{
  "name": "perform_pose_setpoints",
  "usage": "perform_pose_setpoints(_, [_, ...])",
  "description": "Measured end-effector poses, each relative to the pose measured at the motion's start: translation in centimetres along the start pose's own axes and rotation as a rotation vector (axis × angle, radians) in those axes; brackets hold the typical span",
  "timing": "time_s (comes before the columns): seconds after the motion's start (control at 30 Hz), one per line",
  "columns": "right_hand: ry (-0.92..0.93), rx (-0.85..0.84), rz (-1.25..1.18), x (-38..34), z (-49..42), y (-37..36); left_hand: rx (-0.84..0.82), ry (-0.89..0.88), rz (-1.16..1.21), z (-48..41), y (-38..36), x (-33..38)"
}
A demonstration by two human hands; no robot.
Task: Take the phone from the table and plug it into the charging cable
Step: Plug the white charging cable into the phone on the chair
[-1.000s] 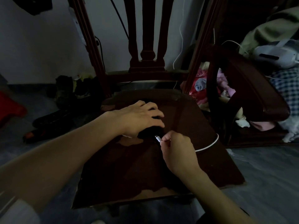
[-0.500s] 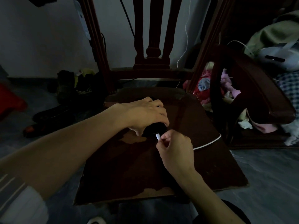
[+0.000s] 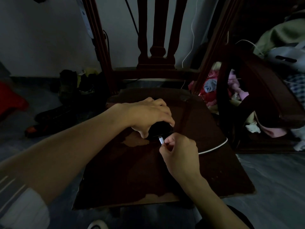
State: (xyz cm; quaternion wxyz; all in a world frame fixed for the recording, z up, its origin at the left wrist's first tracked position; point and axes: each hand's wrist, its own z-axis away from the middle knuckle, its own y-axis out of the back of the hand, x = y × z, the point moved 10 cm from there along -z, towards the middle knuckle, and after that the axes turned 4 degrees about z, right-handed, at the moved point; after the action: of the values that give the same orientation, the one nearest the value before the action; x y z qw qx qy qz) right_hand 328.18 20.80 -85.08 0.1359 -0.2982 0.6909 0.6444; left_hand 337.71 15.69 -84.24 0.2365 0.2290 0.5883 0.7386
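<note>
A black phone (image 3: 160, 129) rests on the dark wooden chair seat (image 3: 132, 171), mostly hidden under my left hand (image 3: 148, 114), which grips it from above with thumb and fingers on its sides. My right hand (image 3: 179, 152) pinches the white plug (image 3: 161, 140) of the charging cable (image 3: 214, 148). The plug's metal tip sits right at the phone's near edge; whether it is inside the port cannot be told. The cable trails right across the seat and off its edge.
The chair back (image 3: 156, 38) rises just behind the phone. Dark shoes (image 3: 66, 103) and a red object (image 3: 11, 101) lie on the floor at left. A second dark chair (image 3: 257, 100) and piled clothes (image 3: 212, 90) crowd the right side.
My left hand has tilted the phone's near end up from the seat. My right hand has brought the plug closer, up to the phone's edge.
</note>
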Motion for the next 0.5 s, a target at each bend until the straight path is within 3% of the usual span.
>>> perform_pose_setpoints(0.5, [-0.003,-0.022,-0.006,0.07,-0.25,0.06,-0.044,0.021,0.044,0.06,0.11,-0.1])
